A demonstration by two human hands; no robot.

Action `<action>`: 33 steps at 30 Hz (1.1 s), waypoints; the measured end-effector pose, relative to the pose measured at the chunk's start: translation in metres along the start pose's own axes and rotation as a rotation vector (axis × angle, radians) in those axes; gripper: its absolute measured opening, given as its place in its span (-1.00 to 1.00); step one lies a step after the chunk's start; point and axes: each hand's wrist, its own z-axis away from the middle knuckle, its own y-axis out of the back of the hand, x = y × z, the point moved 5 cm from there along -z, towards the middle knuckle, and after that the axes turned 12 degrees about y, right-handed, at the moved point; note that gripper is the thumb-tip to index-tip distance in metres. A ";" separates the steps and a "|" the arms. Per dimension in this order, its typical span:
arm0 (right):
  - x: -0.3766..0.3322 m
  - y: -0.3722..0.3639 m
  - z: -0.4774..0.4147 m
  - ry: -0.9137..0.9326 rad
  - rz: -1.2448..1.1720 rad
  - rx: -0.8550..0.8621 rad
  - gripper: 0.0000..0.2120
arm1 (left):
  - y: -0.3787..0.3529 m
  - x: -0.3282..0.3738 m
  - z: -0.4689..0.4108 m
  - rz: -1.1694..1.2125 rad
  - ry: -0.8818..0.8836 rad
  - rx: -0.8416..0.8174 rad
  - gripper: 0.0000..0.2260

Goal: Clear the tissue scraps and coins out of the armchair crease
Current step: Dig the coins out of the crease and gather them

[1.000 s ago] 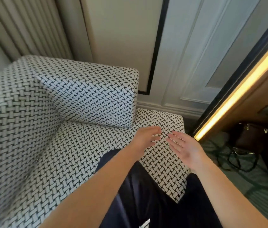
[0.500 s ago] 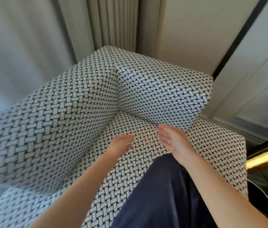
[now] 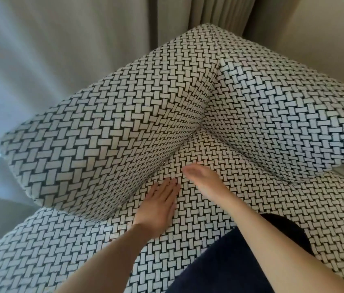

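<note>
The armchair [image 3: 107, 127] is covered in a black-and-white woven pattern. Its crease [image 3: 168, 159] runs between the seat cushion and the left arm, up to the back corner. My left hand [image 3: 158, 206] lies flat on the seat with straight fingers pointing at the crease. My right hand [image 3: 202, 180] rests on the seat just right of it, fingers stretched toward the corner. Neither hand holds anything. No tissue scraps or coins show; the crease is closed tight.
Grey curtains [image 3: 65, 45] hang behind and left of the chair. The chair's back cushion [image 3: 283, 111] rises at the right. My dark blue trouser leg [image 3: 230, 263] rests on the seat's front edge.
The view has swung left from the wall panel and lit cabinet to the chair's back corner. Both hands moved forward onto the seat, toward the crease, and flattened out.
</note>
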 end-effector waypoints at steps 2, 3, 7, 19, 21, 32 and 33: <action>-0.001 -0.026 -0.013 0.053 0.106 -0.140 -0.65 | 0.003 0.001 -0.002 0.041 -0.023 0.051 -0.55; -0.002 -0.040 -0.022 0.090 0.183 -0.210 -0.64 | 0.001 -0.001 -0.003 0.050 -0.033 0.064 -0.56; -0.008 -0.075 -0.043 0.244 0.500 -0.323 -0.60 | -0.003 -0.005 -0.002 0.091 0.002 0.045 -0.60; -0.006 -0.091 -0.060 0.378 0.815 -0.388 -0.55 | -0.002 -0.007 -0.004 0.106 -0.014 0.175 -0.65; -0.011 -0.095 -0.062 0.385 0.819 -0.389 -0.51 | -0.001 -0.008 -0.003 0.106 0.000 0.190 -0.66; -0.006 -0.062 -0.053 0.432 0.937 -0.272 -0.49 | -0.007 -0.007 -0.003 0.104 -0.094 0.271 -0.61; -0.003 -0.053 -0.049 0.430 0.936 -0.276 -0.51 | -0.007 -0.007 -0.003 0.118 -0.098 0.261 -0.59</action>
